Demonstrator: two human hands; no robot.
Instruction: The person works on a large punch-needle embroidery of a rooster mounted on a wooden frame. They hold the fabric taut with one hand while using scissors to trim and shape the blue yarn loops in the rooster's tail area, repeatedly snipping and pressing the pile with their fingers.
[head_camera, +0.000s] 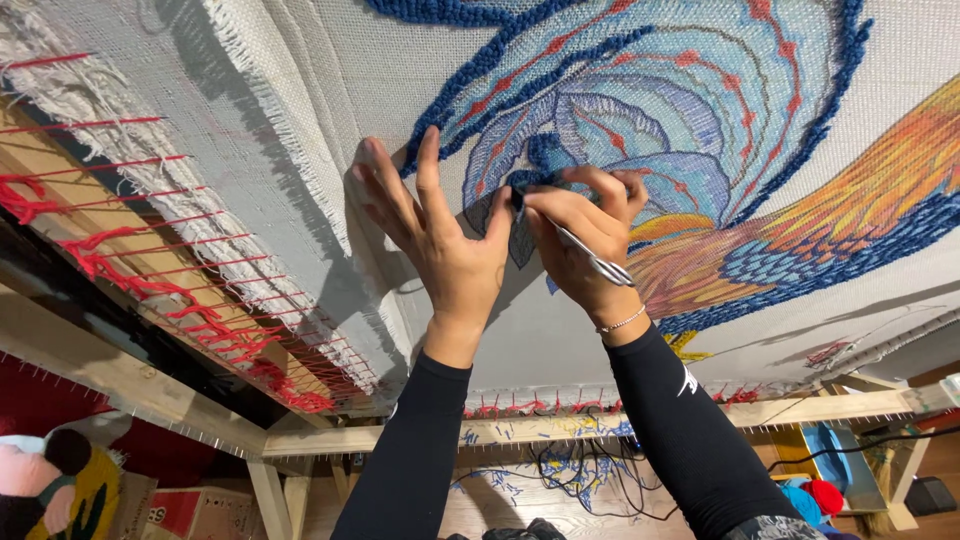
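Note:
A large white backing cloth (330, 70) is stretched on a wooden frame (560, 428), bearing a tufted design in blue, red and orange yarn (700, 90). My left hand (435, 235) lies flat on the cloth, fingers spread, its thumb at the edge of a dark blue tufted patch (520, 235). My right hand (585, 235) is closed around a small pair of silver scissors (595, 260), its fingertips pinched on that blue patch. Both arms wear black sleeves, and a thin bracelet sits on the right wrist.
Red yarn lacing (150, 270) ties the cloth's frayed edge to the frame at left. Below the frame lie blue yarn scraps and a black cable (570, 470) on the wooden floor. Stuffed toys (50, 480) sit at lower left, bright yarn balls (815, 490) at lower right.

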